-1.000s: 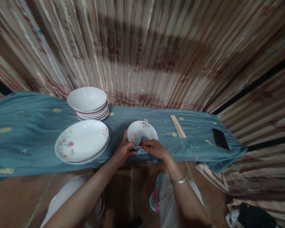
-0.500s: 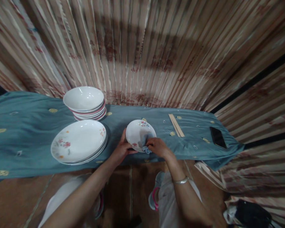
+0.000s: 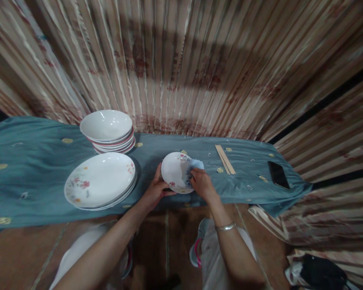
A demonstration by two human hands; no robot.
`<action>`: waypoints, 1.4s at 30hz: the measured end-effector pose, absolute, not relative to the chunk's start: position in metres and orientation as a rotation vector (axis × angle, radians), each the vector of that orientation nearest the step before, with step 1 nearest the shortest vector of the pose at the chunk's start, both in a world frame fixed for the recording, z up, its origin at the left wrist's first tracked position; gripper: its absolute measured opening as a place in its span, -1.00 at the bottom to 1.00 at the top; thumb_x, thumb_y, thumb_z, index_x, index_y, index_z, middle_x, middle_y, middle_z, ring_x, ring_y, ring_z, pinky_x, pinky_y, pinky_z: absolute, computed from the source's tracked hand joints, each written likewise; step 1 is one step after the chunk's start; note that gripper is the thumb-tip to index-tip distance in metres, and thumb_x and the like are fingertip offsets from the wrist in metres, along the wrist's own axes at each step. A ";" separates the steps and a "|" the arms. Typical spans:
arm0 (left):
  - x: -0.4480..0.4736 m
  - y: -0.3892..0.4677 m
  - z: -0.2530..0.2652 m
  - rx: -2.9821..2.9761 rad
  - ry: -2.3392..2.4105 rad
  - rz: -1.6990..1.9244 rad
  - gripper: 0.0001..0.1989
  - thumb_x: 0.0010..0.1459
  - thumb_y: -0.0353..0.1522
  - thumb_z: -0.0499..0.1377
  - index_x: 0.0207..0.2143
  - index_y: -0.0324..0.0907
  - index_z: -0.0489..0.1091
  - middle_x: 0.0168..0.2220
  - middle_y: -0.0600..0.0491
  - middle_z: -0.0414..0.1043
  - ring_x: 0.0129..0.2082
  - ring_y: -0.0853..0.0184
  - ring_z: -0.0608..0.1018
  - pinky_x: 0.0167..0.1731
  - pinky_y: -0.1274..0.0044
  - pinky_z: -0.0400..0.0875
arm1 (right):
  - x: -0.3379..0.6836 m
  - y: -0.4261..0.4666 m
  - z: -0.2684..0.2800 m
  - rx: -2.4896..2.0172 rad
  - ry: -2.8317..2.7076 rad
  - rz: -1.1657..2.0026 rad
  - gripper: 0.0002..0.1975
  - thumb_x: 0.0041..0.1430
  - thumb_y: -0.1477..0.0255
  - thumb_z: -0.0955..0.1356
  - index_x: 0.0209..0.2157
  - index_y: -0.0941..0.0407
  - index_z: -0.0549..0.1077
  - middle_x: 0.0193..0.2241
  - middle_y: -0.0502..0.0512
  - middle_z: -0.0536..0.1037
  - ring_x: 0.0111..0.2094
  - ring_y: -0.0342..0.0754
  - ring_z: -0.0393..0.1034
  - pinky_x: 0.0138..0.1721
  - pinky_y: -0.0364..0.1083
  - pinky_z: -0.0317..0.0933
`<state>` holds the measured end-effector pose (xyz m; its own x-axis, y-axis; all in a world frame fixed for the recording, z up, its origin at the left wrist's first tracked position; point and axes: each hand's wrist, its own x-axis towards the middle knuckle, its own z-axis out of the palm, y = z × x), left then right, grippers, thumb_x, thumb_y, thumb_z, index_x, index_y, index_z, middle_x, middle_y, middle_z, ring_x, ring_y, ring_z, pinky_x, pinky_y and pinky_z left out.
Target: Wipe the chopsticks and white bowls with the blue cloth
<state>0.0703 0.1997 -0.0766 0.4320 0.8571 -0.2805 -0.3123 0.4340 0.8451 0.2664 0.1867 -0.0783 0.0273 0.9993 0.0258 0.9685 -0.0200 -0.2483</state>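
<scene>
A small white plate [image 3: 173, 171] with a floral rim is tilted slightly near the table's front edge. My left hand [image 3: 157, 189] grips it by its left side, thumb along the rim and fingers underneath. Bunched in my right hand [image 3: 202, 183] is a light blue cloth [image 3: 196, 164], pressed against the plate's right rim. Part of the cloth is hidden behind the fingers. To the left of the small plate lies a stack of large oval floral plates [image 3: 101, 179].
Behind the oval plates stands a stack of white bowls [image 3: 107, 125] with red rims. Wooden chopsticks [image 3: 225, 159] and a black phone [image 3: 278, 175] lie to the right on the blue-green tablecloth [image 3: 157, 143]. A pleated curtain [image 3: 175, 72] hangs close behind the table.
My right hand has moved with the cloth from the plate's lower right up along its right rim. More of the cloth shows above the fingers. My left hand keeps its hold.
</scene>
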 end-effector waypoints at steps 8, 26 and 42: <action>0.069 0.200 -0.077 0.809 0.787 0.833 -0.01 -0.11 -0.50 0.22 0.28 0.23 -0.19 0.10 0.01 0.29 -0.18 0.22 0.52 -0.32 0.32 0.55 | 0.263 0.199 -0.095 -2.028 -1.984 0.167 -0.51 0.15 0.50 0.24 0.12 0.34 0.25 0.13 0.39 0.30 0.14 0.11 0.20 0.13 0.02 0.12; 0.070 0.197 -0.074 0.785 0.754 0.856 -0.04 -0.08 -0.50 0.21 0.28 0.22 -0.18 0.01 0.04 0.37 -0.22 0.27 0.53 -0.27 0.30 0.54 | 0.228 0.230 -0.097 -1.748 -1.985 0.152 -0.44 0.09 0.66 0.14 0.17 0.33 0.21 0.15 0.40 0.23 0.17 0.13 0.11 0.16 0.13 0.06; 0.068 0.195 -0.079 0.751 0.731 0.864 -0.05 -0.06 -0.50 0.22 0.27 0.24 -0.18 0.07 0.02 0.34 -0.19 0.27 0.55 -0.23 0.29 0.53 | 0.204 0.222 -0.100 -1.458 -2.002 0.518 -0.36 0.05 0.61 0.16 0.23 0.27 0.13 0.23 0.29 0.16 0.27 0.02 -0.01 0.25 0.08 -0.03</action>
